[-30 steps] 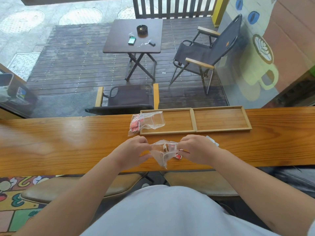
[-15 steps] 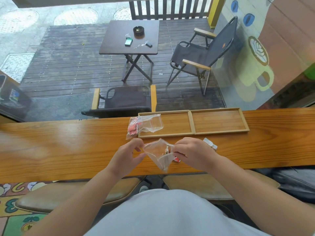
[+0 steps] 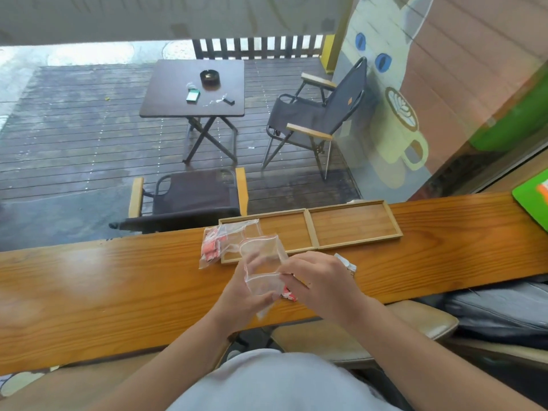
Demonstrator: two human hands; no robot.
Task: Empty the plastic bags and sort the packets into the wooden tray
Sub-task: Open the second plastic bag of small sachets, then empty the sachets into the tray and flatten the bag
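Clear thin plastic, limp and crinkly: the bag in hand (image 3: 264, 272) sits between both hands just above the counter's near edge. Left hand (image 3: 247, 295) has fingers curled loosely around the bag's lower part, thumb on the film; blurred, so exact grip is hard to tell. Right hand (image 3: 318, 281) pinches the bag's right edge near the mouth, fingers pressed together. Judgement: the bag weighs almost nothing, is slippery and collapses when squeezed, so best taken at the stiffer zip strip or by a bottom corner to tip it out. It looks nearly or fully empty, contents unclear through the film. A red-and-white packet (image 3: 289, 296) lies on the counter (image 3: 118, 292) under the hands, touching the bag's lower edge; a white packet (image 3: 345, 262) pokes out from behind the right hand. Packets look small, flat, light and easy to pinch. Second bag (image 3: 228, 243) lies across the tray's left front corner, with red packets (image 3: 210, 247) bunched at its left end. Wooden tray (image 3: 391, 229) has two compartments; no loose packets in either, only the second bag overlapping the left one.
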